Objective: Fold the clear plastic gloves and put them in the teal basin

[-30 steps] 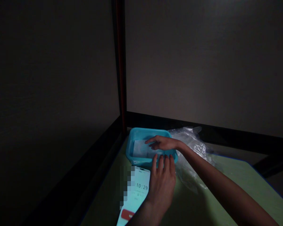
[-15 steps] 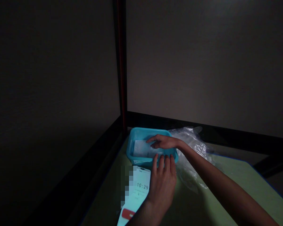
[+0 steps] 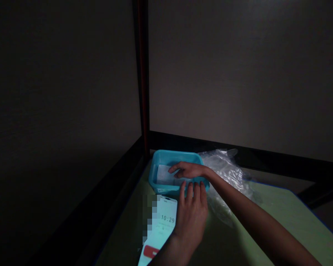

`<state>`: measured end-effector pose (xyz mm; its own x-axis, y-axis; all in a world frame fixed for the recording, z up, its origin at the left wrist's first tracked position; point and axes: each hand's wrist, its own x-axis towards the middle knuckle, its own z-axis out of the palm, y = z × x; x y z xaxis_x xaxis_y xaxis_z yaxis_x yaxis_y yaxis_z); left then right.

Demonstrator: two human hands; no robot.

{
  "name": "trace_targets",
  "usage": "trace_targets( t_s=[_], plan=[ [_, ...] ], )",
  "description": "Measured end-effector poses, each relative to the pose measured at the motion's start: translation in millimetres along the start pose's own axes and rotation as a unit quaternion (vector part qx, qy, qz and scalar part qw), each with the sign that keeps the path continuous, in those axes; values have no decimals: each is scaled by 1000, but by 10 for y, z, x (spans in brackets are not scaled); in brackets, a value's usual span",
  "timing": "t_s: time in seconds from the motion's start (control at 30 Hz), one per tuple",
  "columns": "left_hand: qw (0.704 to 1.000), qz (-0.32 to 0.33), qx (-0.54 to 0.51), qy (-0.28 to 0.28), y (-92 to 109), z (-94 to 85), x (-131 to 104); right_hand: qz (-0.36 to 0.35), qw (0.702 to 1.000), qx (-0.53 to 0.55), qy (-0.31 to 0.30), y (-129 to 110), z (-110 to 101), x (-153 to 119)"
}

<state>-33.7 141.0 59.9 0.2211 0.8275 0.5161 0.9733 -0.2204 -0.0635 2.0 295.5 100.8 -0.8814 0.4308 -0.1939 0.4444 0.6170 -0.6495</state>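
A blue plastic tub (image 3: 177, 153) stands in the corner of the green tabletop, with flat whitish pieces (image 3: 163, 177) in its bottom; their kind is too dim to tell. My left hand (image 3: 192, 214) has its fingers hooked over the tub's near rim, with the thumb hidden. Reaching over the rim from the right, my right hand (image 3: 189, 170) hangs inside the tub above the whitish pieces. Its index finger is stretched out and the thumb stands apart below it. Nothing shows in its grasp, and whether the fingertips touch the pieces is unclear.
A lit phone (image 3: 162, 221) showing 10:29 lies left of my left forearm, partly pixelated. Crumpled clear plastic (image 3: 230, 173) lies right of the tub, under my right forearm. Dark walls (image 3: 238, 74) close off the table (image 3: 280, 207) behind and to the left.
My right hand has moved slightly left and down inside the tub. My left hand, the tub, the phone and the plastic stay in place.
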Motion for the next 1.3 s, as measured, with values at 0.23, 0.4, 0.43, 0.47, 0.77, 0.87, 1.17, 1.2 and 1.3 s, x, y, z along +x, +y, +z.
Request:
trace_targets(
  t_s=[0.23, 0.4, 0.43, 0.47, 0.77, 0.87, 1.17, 1.2, 1.3],
  plan=[
    [1000, -4, -9, 18, 7, 11, -6, 1, 1000, 5, 3, 33, -59, -26],
    [1000, -10, -7, 18, 10, 4, 2, 1, 1000, 13, 9, 13, -19, -33],
    [1000, -10, -7, 17, 9, 4, 4, 0, 1000, 16, 13, 3, -11, -36],
    [1000, -9, -7, 15, 9, 4, 5, -2, 1000, 19, 18, -9, -9, -43],
    [1000, -2, -4, 25, -4, 37, 9, -31, 993, 58, 99, -162, -172, -416],
    [1000, 2, -5, 24, -10, 50, 8, -37, 988, 65, 136, -187, -213, -666],
    [999, 21, -20, 23, -50, 53, -22, -16, 968, -2, 251, -216, -130, -1625],
    [999, 26, -21, 19, -57, 52, -23, 1, 964, -11, 265, -201, -104, -1739],
    [999, 37, -17, 17, -76, 50, -23, 52, 953, -16, 297, -120, -3, -2056]
  ],
)
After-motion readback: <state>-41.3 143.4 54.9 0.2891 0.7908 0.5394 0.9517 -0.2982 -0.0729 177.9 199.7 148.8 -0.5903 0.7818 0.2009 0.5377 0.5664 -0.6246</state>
